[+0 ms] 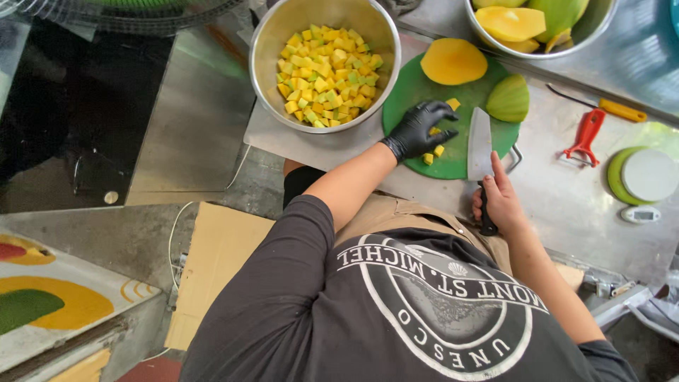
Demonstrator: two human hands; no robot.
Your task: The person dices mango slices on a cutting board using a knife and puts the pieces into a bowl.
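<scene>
The right hand (501, 199), bare, is clamped around the black handle of a broad steel cleaver (480, 143), its blade lying flat on a round green cutting board (414, 88). The left hand (419, 129), in a black glove, rests with its grip loosely spread, fingers bent over a few small yellow mango cubes (433, 151) on the board, not closed on any.

Farther along the board sit a peeled orange mango half (453, 61) and a green-skinned mango piece (508, 99). Beside the board, a large steel bowl (266, 42) holds many diced cubes. A second steel bowl (608, 28) of mango halves, a red peeler (585, 136) and a small round scale (647, 175) lie on the steel table (566, 205).

The step looks like dicing; next, the loose cubes need gathering.
</scene>
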